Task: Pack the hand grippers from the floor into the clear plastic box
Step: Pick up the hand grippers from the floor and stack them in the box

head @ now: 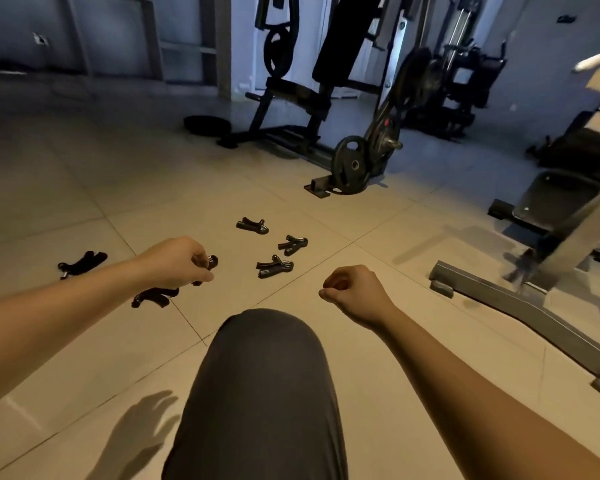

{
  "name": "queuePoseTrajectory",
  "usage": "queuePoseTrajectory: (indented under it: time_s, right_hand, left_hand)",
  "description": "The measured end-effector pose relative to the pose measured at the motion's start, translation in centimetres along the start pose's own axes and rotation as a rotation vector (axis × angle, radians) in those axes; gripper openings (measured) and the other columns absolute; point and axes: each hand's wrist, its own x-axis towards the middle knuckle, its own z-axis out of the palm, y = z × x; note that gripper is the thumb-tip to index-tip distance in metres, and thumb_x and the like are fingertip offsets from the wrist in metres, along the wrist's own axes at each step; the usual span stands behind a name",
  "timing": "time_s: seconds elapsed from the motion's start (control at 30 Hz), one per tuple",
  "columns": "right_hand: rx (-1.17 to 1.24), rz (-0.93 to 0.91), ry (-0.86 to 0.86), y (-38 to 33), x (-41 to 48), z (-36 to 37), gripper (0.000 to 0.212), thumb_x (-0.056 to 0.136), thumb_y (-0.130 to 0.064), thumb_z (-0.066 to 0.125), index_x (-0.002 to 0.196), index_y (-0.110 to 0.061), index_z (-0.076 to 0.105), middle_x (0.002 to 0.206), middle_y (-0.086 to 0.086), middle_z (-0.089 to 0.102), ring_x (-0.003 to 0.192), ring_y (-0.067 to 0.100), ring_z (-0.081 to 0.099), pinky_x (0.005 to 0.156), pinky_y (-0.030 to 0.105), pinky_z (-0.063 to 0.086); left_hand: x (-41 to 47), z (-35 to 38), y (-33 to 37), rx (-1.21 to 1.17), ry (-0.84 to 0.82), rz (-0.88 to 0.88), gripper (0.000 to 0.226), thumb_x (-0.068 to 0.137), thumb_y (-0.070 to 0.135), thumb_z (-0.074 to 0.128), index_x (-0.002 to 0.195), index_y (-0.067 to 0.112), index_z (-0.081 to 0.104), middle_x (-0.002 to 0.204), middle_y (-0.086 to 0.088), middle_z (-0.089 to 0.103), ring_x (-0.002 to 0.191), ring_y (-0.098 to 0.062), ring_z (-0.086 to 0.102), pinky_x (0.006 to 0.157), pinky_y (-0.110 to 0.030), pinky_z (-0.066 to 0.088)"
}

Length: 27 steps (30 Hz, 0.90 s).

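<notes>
Past the raised knee (pixel 267 375), on pale floor tiles (pixel 84 188): five hand grippers lying loose, a sixth in the fingers. At 12 o'clock from the knee, farthest gripper (pixel 253 226), handles splayed. Toward 1 o'clock, right-side gripper (pixel 293 244), and nearer than it, middle gripper (pixel 274 268), close together but apart, metal springs catching the light. At 10 o'clock, near gripper (pixel 153 297), just under the left wrist. Beyond the forearm toward 9 o'clock, outlying gripper (pixel 82 263), dark and blurred, spring end barely made out.

Left hand (pixel 184 263) at 11 o'clock, palm down, fingers curled round pinched gripper (pixel 211 263). Only one handle tip and a glint of spring showing past the knuckles, the rest hidden under the hand. Cannot tell whether lifted or touching the tile.

Right hand (pixel 354 294) at 1 o'clock, closed into a fist, thumb against the forefinger, nothing seen inside, hollow of the fist in shadow.

Farther off at 1 o'clock, weight plate (pixel 350 164) propped against a dark machine frame (pixel 293 93), upper parts cut off by the top edge. At 3 o'clock, grey bench frame (pixel 520 306), running out at the right edge. At 7 o'clock, spread-fingered shadow (pixel 142 431) on the tile.
</notes>
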Motion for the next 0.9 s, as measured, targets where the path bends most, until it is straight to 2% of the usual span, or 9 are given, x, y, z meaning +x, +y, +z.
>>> queuePoseTrajectory:
  time_s: [0.1, 0.2, 0.33, 0.43, 0.57, 0.63, 0.77, 0.83, 0.9]
  right_hand:
    - [0.005, 0.01, 0.015, -0.6, 1.3, 0.1, 0.018, 0.091, -0.029, 0.071, 0.101, -0.015, 0.075, 0.1, 0.0, 0.073, 0.09, 0.015, 0.067, 0.085, 0.037, 0.059]
    - [0.032, 0.012, 0.05, -0.5, 3.0, 0.1, 0.019, 0.091, -0.029, 0.071, 0.102, -0.014, 0.075, 0.1, 0.001, 0.073, 0.091, 0.016, 0.067, 0.085, 0.038, 0.059]
    - [0.04, 0.053, 0.089, 0.1, 5.7, 0.9, 0.02, 0.09, -0.03, 0.071, 0.102, -0.015, 0.074, 0.1, 0.0, 0.073, 0.092, 0.018, 0.066, 0.085, 0.041, 0.059]
    - [0.025, 0.113, 0.116, 0.4, 7.9, 2.0, 0.02, 0.088, -0.033, 0.071, 0.1, -0.017, 0.074, 0.096, -0.001, 0.072, 0.09, 0.019, 0.066, 0.083, 0.041, 0.058]
    - [0.012, 0.195, 0.133, 0.3, 12.5, 3.1, 0.023, 0.088, -0.035, 0.07, 0.102, -0.018, 0.07, 0.095, 0.0, 0.07, 0.09, 0.021, 0.065, 0.08, 0.039, 0.057]
    - [0.013, 0.232, 0.133, 0.7, 15.7, 4.1, 0.024, 0.088, -0.036, 0.069, 0.103, -0.018, 0.069, 0.096, 0.001, 0.07, 0.089, 0.021, 0.064, 0.078, 0.037, 0.056]
    - [0.001, 0.294, 0.113, 2.1, 22.0, 7.0, 0.023, 0.086, -0.034, 0.069, 0.101, -0.017, 0.067, 0.097, 0.002, 0.069, 0.088, 0.024, 0.064, 0.073, 0.033, 0.053]
    - [-0.009, 0.317, 0.09, 3.1, 25.1, 8.6, 0.018, 0.086, -0.031, 0.068, 0.097, -0.016, 0.066, 0.094, 0.003, 0.068, 0.086, 0.025, 0.063, 0.069, 0.032, 0.05]
    - [-0.016, 0.335, 0.066, 4.3, 28.1, 10.3, 0.018, 0.085, -0.03, 0.067, 0.096, -0.016, 0.066, 0.091, 0.003, 0.067, 0.084, 0.025, 0.062, 0.067, 0.031, 0.05]
  left_hand:
    - [1.9, -0.2, 0.0, 0.019, -0.024, 0.014, 0.025, 0.087, 0.039, 0.075, 0.103, 0.021, 0.07, 0.092, 0.007, 0.067, 0.083, -0.012, 0.063, 0.072, -0.03, 0.054]
    - [4.1, -0.2, 1.1, 0.033, -0.055, 0.024, 0.027, 0.086, 0.039, 0.075, 0.104, 0.019, 0.07, 0.09, 0.006, 0.068, 0.082, -0.013, 0.065, 0.069, -0.029, 0.054]
    - [7.0, 0.0, 3.6, 0.078, -0.072, 0.083, 0.03, 0.088, 0.038, 0.074, 0.109, 0.018, 0.069, 0.095, 0.005, 0.067, 0.087, -0.013, 0.065, 0.081, -0.033, 0.058]
    - [8.6, -0.1, 4.2, 0.105, -0.055, 0.104, 0.033, 0.088, 0.039, 0.074, 0.112, 0.018, 0.068, 0.099, 0.003, 0.067, 0.09, -0.015, 0.064, 0.084, -0.033, 0.058]
    - [11.2, -1.2, 3.3, 0.129, -0.06, 0.117, 0.036, 0.087, 0.042, 0.074, 0.113, 0.018, 0.066, 0.098, 0.005, 0.064, 0.086, -0.012, 0.061, 0.065, -0.022, 0.047]
    - [13.4, -1.6, 2.5, 0.134, -0.072, 0.133, 0.038, 0.087, 0.044, 0.073, 0.114, 0.018, 0.066, 0.101, 0.004, 0.064, 0.086, -0.012, 0.061, 0.062, -0.02, 0.044]
    - [18.7, 0.1, 0.4, 0.103, -0.082, 0.143, 0.044, 0.086, 0.047, 0.073, 0.119, 0.02, 0.065, 0.111, 0.003, 0.065, 0.093, -0.013, 0.063, 0.078, -0.028, 0.056]
    - [21.6, 1.8, -0.3, 0.105, -0.095, 0.157, 0.046, 0.086, 0.049, 0.072, 0.121, 0.021, 0.064, 0.115, 0.003, 0.065, 0.098, -0.014, 0.062, 0.086, -0.033, 0.057]
    - [24.4, 3.4, -1.0, 0.126, -0.117, 0.174, 0.047, 0.086, 0.051, 0.071, 0.122, 0.023, 0.063, 0.117, 0.005, 0.064, 0.1, -0.013, 0.06, 0.088, -0.033, 0.056]
